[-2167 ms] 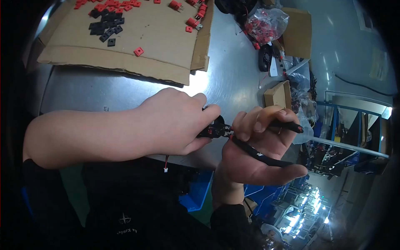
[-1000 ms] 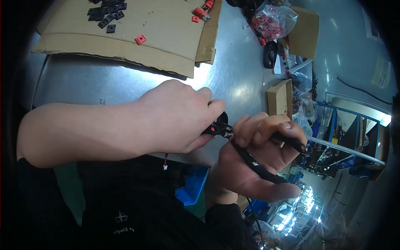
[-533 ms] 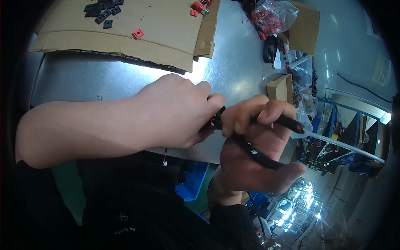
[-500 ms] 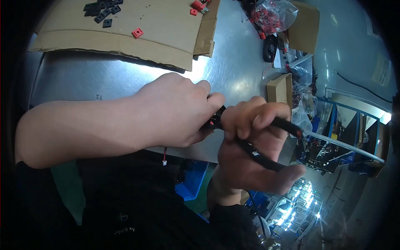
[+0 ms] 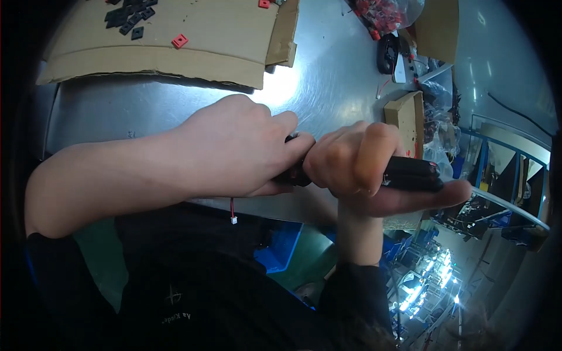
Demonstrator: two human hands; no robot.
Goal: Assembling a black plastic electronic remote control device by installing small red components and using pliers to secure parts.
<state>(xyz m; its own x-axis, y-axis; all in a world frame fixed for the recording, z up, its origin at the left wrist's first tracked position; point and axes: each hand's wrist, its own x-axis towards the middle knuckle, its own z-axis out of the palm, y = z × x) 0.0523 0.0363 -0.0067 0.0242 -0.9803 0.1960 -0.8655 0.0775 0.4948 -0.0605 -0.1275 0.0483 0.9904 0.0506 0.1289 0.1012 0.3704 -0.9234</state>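
Note:
My left hand (image 5: 252, 143) is closed around a small black part (image 5: 298, 175), most of which its fingers hide. Below that hand hangs a thin red and black wire with a white connector (image 5: 234, 220) at its end. My right hand (image 5: 357, 161) grips pliers by their black handles (image 5: 413, 172), which lie pressed together and stick out to the right. The jaws are hidden between my two hands, close to the black part, so I cannot tell what they touch.
A flattened cardboard box (image 5: 158, 61) at the far left bears black square pieces (image 5: 137, 33) and a red one (image 5: 180, 41). To the right are a small cardboard tray (image 5: 404, 111), a black fan (image 5: 387, 54) and a plastic bag of red parts (image 5: 383, 14). A blue bin (image 5: 281, 251) stands below the metal table (image 5: 333, 76).
The plier handles were spread apart and are now squeezed together in my right hand, which has turned. My left hand keeps its hold. The view has shifted slightly.

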